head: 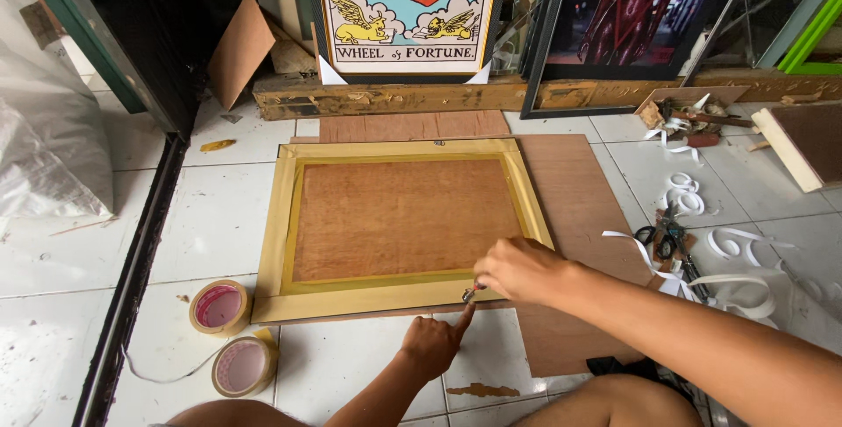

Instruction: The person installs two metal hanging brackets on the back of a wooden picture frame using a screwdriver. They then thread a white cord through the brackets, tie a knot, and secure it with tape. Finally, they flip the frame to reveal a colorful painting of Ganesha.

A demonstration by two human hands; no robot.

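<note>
Risk sits at the small metal tool: the right hand grips it clenched, its tip on the near edge of the taped frame back, and the left hand, index finger stretched out, presses just beside. I judge one slip could hit this finger or tear the tape. Frame lies on the floor, just beyond both hands

Single head view, looking steeply down and forward over floor, near taped frame back, hands at lower edge
</note>
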